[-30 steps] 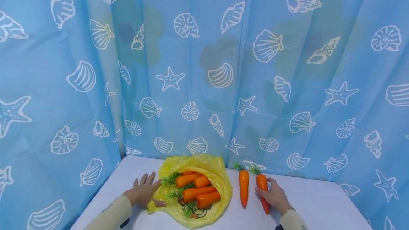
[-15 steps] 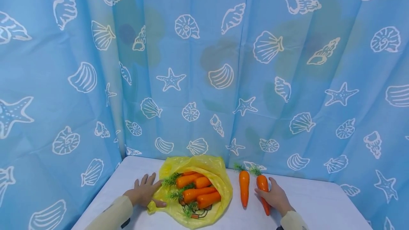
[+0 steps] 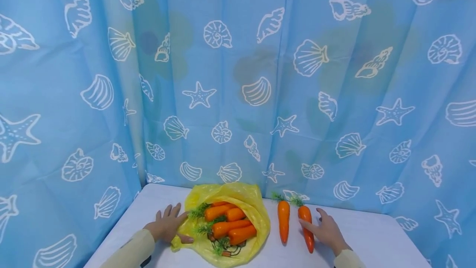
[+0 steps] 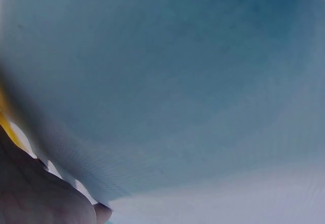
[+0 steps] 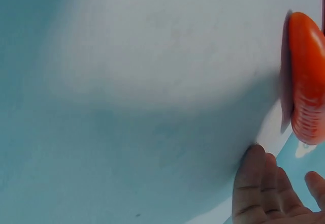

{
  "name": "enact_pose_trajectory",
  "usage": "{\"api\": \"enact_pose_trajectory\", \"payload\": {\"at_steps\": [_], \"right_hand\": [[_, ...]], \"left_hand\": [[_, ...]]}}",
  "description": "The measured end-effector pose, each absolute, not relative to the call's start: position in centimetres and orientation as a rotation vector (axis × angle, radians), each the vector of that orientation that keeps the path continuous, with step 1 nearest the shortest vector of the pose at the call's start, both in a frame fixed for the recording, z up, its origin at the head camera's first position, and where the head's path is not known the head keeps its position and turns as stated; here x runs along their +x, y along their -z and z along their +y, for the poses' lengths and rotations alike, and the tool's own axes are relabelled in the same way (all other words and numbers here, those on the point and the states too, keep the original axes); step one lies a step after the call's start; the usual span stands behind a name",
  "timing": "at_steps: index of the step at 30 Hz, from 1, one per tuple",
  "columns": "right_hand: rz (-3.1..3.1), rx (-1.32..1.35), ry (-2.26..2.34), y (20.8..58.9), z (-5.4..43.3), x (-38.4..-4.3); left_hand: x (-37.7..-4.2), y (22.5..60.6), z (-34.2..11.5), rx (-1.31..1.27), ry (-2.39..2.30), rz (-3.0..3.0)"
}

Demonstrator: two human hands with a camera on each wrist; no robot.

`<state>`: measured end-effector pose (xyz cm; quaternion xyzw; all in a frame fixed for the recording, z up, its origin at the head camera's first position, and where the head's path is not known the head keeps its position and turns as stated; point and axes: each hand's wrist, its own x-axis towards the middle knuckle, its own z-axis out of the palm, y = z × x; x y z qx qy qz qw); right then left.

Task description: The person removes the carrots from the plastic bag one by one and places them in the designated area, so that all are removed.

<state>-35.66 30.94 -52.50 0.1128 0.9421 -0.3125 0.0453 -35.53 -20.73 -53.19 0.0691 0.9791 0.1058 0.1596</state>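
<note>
A yellow plastic bag [image 3: 263,222] lies on its side in the head view, its mouth showing several orange carrots [image 3: 224,227] with green tops. At its left edge my left hand [image 3: 168,224] rests with fingers spread, the thumb by the knotted corner. Two more carrots lie side by side right of the bag: the inner carrot [image 3: 284,222] and the outer carrot [image 3: 305,218]. Beside the outer one is my right hand [image 3: 327,230], fingers extended and thumb across in front of it. In the right wrist view a gap shows between these fingers [image 5: 249,183] and a carrot [image 5: 307,76].
A white table [image 3: 357,222] carries everything. Blue curtains [image 3: 238,94] with white shell and starfish prints stand behind it and along its left side. The left wrist view holds mostly tabletop, with a sliver of yellow bag [image 4: 7,125].
My right hand has let go of the outer carrot and drawn slightly right, its fingers straightening. My left hand, the bag and the carrots stay in place.
</note>
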Motion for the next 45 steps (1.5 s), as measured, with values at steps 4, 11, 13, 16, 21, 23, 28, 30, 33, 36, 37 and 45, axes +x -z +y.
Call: {"api": "enact_pose_trajectory", "payload": {"at_steps": [4,11,13,16,21,23,28,30,33,36,37,45], "right_hand": [[2.881,0.352,0.985,52.3,31.2,-35.6],[2.888,0.312,0.992,51.9,31.9,-35.5],[2.898,0.301,0.973,51.7,32.1,-35.5],[2.902,0.275,0.96,51.4,32.4,-35.5],[2.901,0.251,0.977,51.3,32.7,-35.6],[2.912,0.241,0.967,51.3,32.9,-35.6],[2.927,0.209,0.958,50.9,33.0,-35.4],[2.924,0.2,0.962,50.7,33.0,-35.3],[2.922,0.201,0.966,50.7,33.0,-35.3],[2.921,0.209,0.982,50.5,32.8,-35.5],[2.921,0.209,0.988,50.6,32.8,-35.6],[2.916,0.177,1.019,50.8,31.9,-35.6]], "left_hand": [[-35.6,53.4,-20.7,0.201,-0.323,2.798],[-35.6,53.9,-20.8,0.206,-0.317,2.809],[-35.7,53.8,-20.8,0.217,-0.319,2.809],[-35.7,53.5,-20.6,0.223,-0.33,2.8],[-35.5,53.3,-20.6,0.218,-0.333,2.784],[-35.6,53.5,-20.7,0.218,-0.324,2.79],[-35.5,53.5,-20.9,0.22,-0.314,2.813],[-35.5,53.3,-20.9,0.223,-0.313,2.813],[-35.5,53.2,-20.9,0.227,-0.314,2.813],[-35.6,52.9,-20.9,0.23,-0.318,2.817],[-35.7,52.9,-20.9,0.232,-0.317,2.82],[-35.5,52.7,-21.0,0.268,-0.31,2.82]]}}
